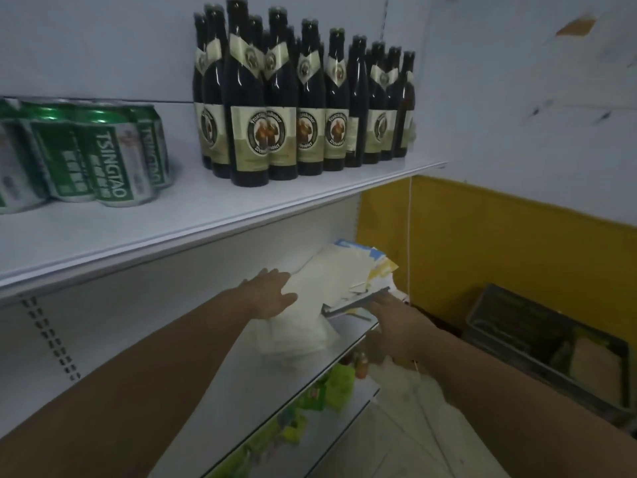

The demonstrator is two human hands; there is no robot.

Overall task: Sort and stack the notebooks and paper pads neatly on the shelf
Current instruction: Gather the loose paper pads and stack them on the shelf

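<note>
A loose pile of pale paper pads and notebooks (348, 270) lies at the right end of the middle shelf (262, 370), some with blue and yellow covers. My left hand (272, 293) lies flat with straight fingers on the pale top sheet at the pile's left side. My right hand (396, 322) grips the near edge of a dark-edged notebook (355, 303) at the pile's front right corner, by the shelf's front edge. Its fingers are partly hidden under the notebook.
The upper shelf (206, 215) holds dark beer bottles (275, 108) and a pack of green cans (86, 153). A dark crate (551, 343) stands on the floor at right before a yellow wall panel. Green packets (331, 388) lie on the shelf below.
</note>
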